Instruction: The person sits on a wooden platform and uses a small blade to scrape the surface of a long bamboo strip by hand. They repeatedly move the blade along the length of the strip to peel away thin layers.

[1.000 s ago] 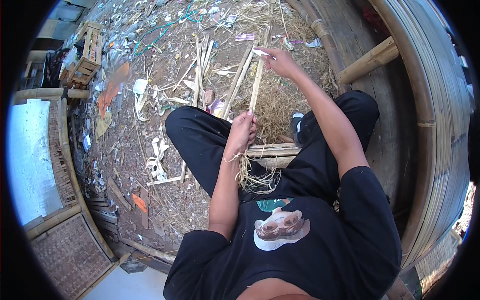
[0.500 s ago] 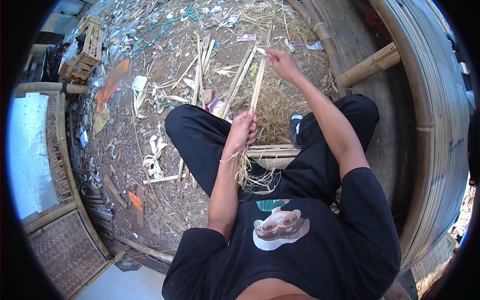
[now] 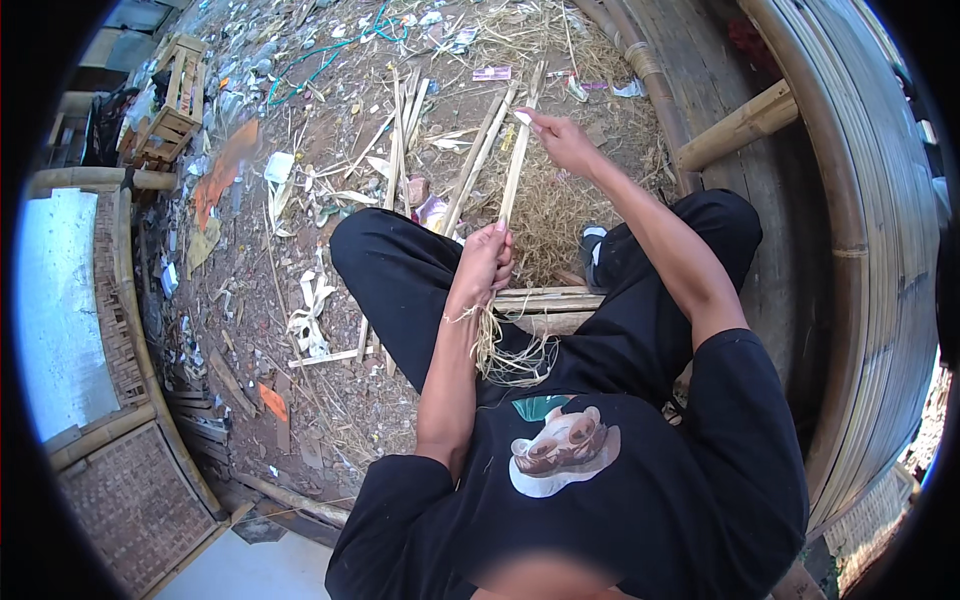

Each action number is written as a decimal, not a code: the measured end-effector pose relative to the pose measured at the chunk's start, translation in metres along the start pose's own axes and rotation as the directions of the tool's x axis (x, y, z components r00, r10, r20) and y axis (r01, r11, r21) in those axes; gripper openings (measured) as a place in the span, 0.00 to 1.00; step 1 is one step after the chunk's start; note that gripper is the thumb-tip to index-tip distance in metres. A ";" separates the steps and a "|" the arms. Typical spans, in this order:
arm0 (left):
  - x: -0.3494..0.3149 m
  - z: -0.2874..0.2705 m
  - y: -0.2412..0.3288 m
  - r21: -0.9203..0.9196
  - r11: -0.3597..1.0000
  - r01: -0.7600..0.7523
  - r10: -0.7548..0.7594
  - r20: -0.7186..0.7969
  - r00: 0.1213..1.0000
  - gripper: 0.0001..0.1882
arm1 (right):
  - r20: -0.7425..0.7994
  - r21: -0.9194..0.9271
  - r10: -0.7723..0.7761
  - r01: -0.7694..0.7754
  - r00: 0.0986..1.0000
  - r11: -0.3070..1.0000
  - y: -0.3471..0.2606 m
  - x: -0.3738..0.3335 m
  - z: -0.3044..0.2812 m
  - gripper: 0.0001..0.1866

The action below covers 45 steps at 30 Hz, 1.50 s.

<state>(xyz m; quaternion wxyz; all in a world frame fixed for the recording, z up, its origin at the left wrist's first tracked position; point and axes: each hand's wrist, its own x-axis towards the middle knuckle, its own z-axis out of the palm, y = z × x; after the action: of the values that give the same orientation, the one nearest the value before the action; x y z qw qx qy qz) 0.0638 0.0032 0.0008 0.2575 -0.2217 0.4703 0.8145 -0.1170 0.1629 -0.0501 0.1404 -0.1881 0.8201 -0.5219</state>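
I sit cross-legged in black trousers and a black shirt. My left hand (image 3: 484, 262) grips the near end of a pale bamboo strip (image 3: 512, 172) that runs straight away from me. Thin curled fibres (image 3: 505, 352) hang from that hand over my lap. My right hand (image 3: 562, 138) is stretched out and pinches the strip's far end, with a small blade-like piece at the fingertips. Two short bamboo pieces (image 3: 545, 300) lie across my legs under the left hand.
Loose bamboo strips (image 3: 400, 130), shavings and litter cover the dirt ground ahead. A wooden crate (image 3: 170, 105) stands at the far left. A curved bamboo wall (image 3: 860, 250) closes the right side, with a bamboo post (image 3: 735, 125) sticking out. Woven panels (image 3: 125, 500) lie lower left.
Both hands keep their grip on the strip. The left hand has shifted very slightly; otherwise the pose is the same.
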 end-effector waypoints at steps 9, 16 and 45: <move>0.010 -0.004 0.003 0.034 0.999 -0.040 0.042 -0.071 0.997 0.15 | 0.145 -0.033 0.009 -0.004 0.989 0.999 -0.043 -0.019 0.007 0.20; 0.002 0.008 0.001 0.060 0.997 -0.049 0.048 0.029 0.998 0.15 | -0.206 -0.094 0.018 -0.038 0.978 0.995 -0.007 0.015 -0.029 0.19; 0.001 0.009 -0.002 0.115 0.992 -0.054 0.048 0.059 0.997 0.14 | -0.014 -0.083 0.116 -0.117 0.993 0.990 -0.041 0.002 -0.028 0.22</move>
<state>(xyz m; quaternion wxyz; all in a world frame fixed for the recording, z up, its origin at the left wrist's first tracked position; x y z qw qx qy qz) 0.0636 0.0120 0.0027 0.2623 -0.1711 0.5149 0.7980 -0.1239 0.1694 -0.0015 0.1588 -0.1433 0.8515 -0.4788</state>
